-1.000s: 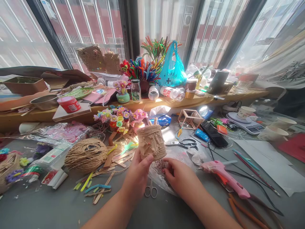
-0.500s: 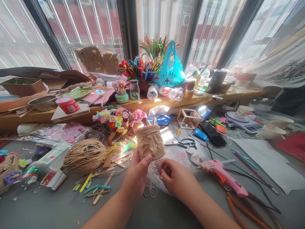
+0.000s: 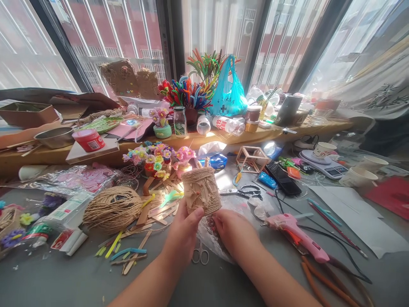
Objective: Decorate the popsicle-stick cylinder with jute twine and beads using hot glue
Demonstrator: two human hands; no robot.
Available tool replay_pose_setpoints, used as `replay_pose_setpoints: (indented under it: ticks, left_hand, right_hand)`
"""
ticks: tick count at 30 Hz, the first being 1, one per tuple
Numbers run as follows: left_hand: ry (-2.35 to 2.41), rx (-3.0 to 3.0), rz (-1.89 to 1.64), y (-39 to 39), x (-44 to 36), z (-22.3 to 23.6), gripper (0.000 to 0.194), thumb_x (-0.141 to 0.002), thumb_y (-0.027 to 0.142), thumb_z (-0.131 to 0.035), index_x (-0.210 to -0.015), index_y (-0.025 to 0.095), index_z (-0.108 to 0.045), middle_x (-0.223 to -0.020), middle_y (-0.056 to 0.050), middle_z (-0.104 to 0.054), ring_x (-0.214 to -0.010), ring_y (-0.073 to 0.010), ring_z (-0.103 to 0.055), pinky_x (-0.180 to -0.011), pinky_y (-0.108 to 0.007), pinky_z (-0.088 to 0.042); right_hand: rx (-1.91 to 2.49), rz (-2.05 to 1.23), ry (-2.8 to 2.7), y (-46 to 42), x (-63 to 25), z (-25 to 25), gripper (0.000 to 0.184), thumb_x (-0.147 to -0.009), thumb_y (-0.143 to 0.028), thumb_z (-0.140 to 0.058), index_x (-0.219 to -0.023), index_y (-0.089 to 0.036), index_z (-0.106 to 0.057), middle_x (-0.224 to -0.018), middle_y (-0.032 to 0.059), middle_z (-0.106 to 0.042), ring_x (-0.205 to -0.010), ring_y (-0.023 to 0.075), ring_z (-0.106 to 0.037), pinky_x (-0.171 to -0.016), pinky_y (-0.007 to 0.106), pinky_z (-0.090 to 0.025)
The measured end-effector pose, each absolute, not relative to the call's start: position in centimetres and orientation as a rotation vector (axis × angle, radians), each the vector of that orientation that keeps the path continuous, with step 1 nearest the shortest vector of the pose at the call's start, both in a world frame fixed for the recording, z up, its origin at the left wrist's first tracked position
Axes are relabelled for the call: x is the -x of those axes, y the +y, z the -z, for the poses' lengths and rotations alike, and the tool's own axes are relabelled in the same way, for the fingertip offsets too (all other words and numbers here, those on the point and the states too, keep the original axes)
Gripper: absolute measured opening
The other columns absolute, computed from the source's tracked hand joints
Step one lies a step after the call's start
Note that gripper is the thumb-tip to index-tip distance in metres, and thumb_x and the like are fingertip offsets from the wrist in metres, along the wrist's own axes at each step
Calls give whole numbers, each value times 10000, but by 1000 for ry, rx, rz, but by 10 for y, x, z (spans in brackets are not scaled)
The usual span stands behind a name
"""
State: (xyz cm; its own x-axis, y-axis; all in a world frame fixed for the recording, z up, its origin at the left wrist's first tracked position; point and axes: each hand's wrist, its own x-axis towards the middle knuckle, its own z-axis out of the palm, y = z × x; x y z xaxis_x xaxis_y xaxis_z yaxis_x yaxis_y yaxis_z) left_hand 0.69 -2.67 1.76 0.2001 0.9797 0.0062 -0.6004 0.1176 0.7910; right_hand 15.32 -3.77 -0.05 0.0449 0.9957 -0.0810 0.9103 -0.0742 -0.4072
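Observation:
Held up in my left hand (image 3: 182, 234) is a small twine-wrapped pot (image 3: 201, 189), with cord wound in bands at its top and bottom and rough twine shapes on its front. My left thumb presses on its lower front edge. My right hand (image 3: 238, 234) is closed beside the pot's lower right corner, fingertips pinched; what they hold, if anything, is hidden. Beneath that hand lies a clear plastic bag (image 3: 209, 238) with small dark reddish bits in it. Small scissors (image 3: 201, 256) lie just below the pot.
A ball of twine (image 3: 111, 209) and wooden sticks (image 3: 137, 260) lie to the left. On the right are a pink glue gun (image 3: 297, 234) with its cord, larger scissors (image 3: 247, 192), a phone (image 3: 284, 179) and white paper (image 3: 354, 217). Pipe-cleaner flowers (image 3: 156, 160) stand behind.
My right hand has moved slightly left and up from over the plastic bag, to the pot's lower right corner. My left hand keeps the pot in about the same position.

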Motion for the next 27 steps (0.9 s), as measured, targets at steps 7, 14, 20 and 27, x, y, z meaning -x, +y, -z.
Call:
replay_pose_setpoints:
  ticks: [7,14,20,27]
  left_hand:
    - [617,-757,-1269,-27,-7,-18,580,-786,402,-862,-1330,295,-692,-1277,-65,-775,-1337,-349,-637,-1190,-501,-425]
    - [609,-760,-1266,-24,-5,-13,518,-796,402,-863,-1282,298,-718,-1278,-55,-775,-1336,-333,-637,-1192,-488,-430]
    - [595,-761,-1259,-25,-5,-14,473,-811,408,-856,-1253,294,-734,-1300,-56,-770,-1351,-340,-625,-1208,-503,-411]
    - [616,-773,-1270,-27,-7,-19,481,-792,414,-859,-1241,289,-740,-1297,-81,-770,-1349,-360,-627,-1204,-527,-407]
  right_hand:
    - [1983,-647,-1912,-48,-155,1,165,-906,-160,-620,-880,-253,-754,-865,-3,-774,-787,177,-676,-658,273,-372]
    - [1886,-710,-1913,-55,-163,7,142,-860,-117,-640,-846,-239,-711,-858,-20,-752,-789,163,-665,-688,249,-401]
    - [1955,-694,-1858,-53,-162,5,200,-973,-208,-587,-1066,-223,-763,-842,24,-779,-782,216,-688,-692,291,-422]
    - [1916,-705,-1890,-48,-161,2,338,-993,-176,-558,-1231,-289,-771,-1181,44,-815,-1069,241,-730,-859,296,-466]
